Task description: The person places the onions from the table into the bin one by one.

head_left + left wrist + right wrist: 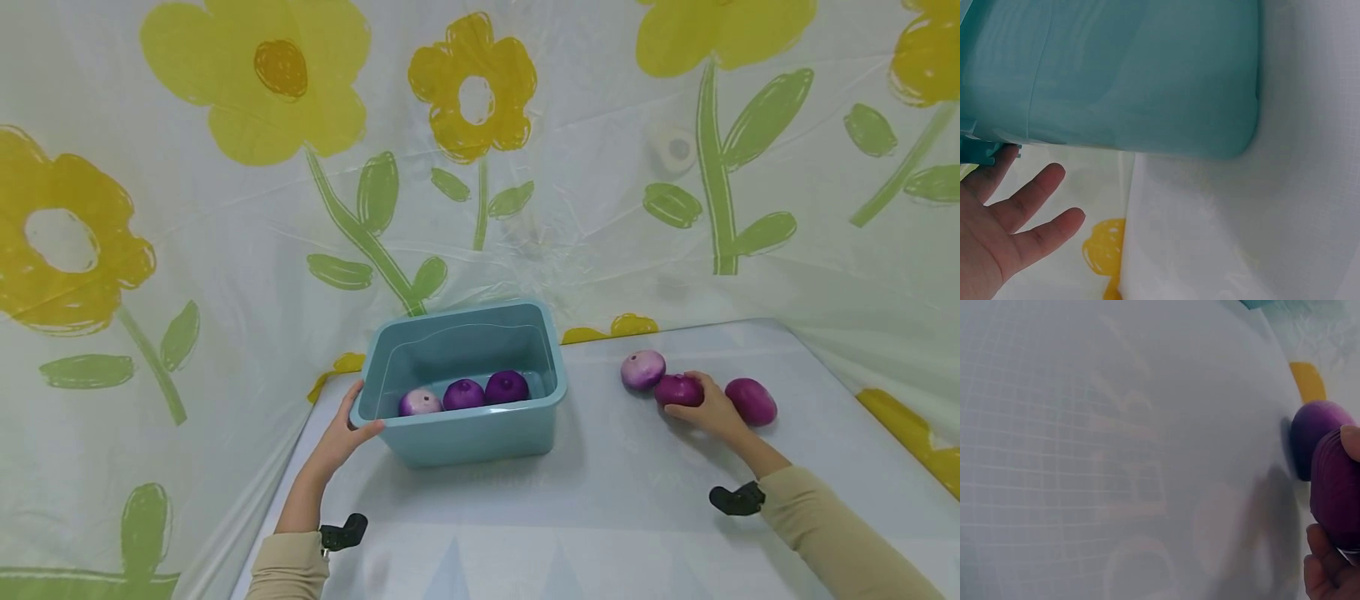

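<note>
Near the table's back right, my right hand (712,408) grips a purple red onion (678,390) between thumb and fingers. A paler onion (642,370) lies just left of it, and another dark onion (751,402) lies right of the hand. In the right wrist view, fine lines run over the held onion (1338,490). My left hand (337,437) rests at the left front corner of a blue-green plastic bin (472,437), thumb on the rim. The left wrist view shows its fingers (1044,240) straight and spread beside the bin wall. Inside the bin sit three onions (464,394).
The table (600,500) has a pale cover with faint printing. A white curtain (570,208) with yellow flowers hangs behind it and along the sides. Each wrist bears a black camera mount (738,498).
</note>
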Motion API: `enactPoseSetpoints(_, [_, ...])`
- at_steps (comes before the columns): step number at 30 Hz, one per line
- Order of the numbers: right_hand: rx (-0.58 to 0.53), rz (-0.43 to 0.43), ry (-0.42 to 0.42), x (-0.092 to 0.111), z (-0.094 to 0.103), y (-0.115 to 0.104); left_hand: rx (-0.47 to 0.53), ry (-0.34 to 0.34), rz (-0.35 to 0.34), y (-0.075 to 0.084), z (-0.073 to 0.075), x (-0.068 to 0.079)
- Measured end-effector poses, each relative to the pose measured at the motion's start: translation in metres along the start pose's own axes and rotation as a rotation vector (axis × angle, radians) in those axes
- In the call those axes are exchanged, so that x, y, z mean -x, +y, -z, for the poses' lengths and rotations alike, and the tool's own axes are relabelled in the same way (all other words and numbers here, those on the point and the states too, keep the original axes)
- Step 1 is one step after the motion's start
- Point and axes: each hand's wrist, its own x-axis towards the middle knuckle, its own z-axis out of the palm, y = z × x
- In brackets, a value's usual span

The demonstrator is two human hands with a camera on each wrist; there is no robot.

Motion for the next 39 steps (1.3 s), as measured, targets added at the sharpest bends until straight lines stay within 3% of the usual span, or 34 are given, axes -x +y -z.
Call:
enactPoseSetpoints(17, [-0.011,0.026,-0.008,-0.014,0.029,-0.033,-0.025,0.0,0.006,-0.002,0.001,-0.003])
enactPoseSetpoints(39, [0.002,0.156,0.012,-0.046,0.041,-0.113,-0.005,-0.005,0.004,-0.001,0.001,-0.001])
